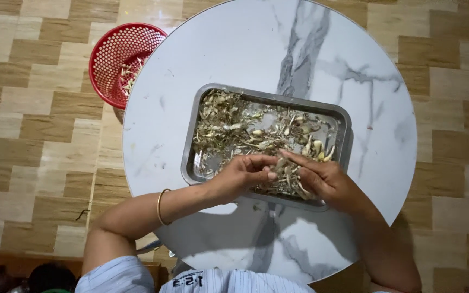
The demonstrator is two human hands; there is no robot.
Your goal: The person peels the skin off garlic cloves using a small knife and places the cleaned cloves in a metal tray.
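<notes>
Left hand point(245, 173): over the near edge of the metal tray point(191, 141), fingers curled in, tips pinching a small pale stalk right where both hands meet
Right hand point(324, 179): over the tray's near right corner, fingers bent and gathered around a little bunch of roots and stalks point(289, 173), thumb side turned toward the left hand
Hands together: touching or almost touching at the fingertips, both closed on the same small clump, neither spread flat
Bangle point(161, 207): thin, gold-coloured, around the left wrist, above the table's near edge
Metal tray: rectangular, grey, shallow, rounded corners, lying a little tilted on the middle of the table, near edge partly hidden under the hands
Tray contents point(229, 122): heap of dry brownish peelings and stringy roots, thickest at the left and far side; pale bulb-like pieces point(316, 146) gathered toward the right, just beyond the right hand; bare shiny bottom showing in the middle
Table point(354, 70): round, white marble-look top with grey veins, carrying only the tray, some tiny scraps near the front edge
Red basket point(120, 59): round, perforated plastic, on the floor to the far left, partly tucked under the table rim, a few pale sprouts or roots inside
Floor point(28, 108): tan and beige blocks in a stepped pattern
Clothing point(137, 276): light striped fabric at the bottom edge, sleeves short, forearms bare
</notes>
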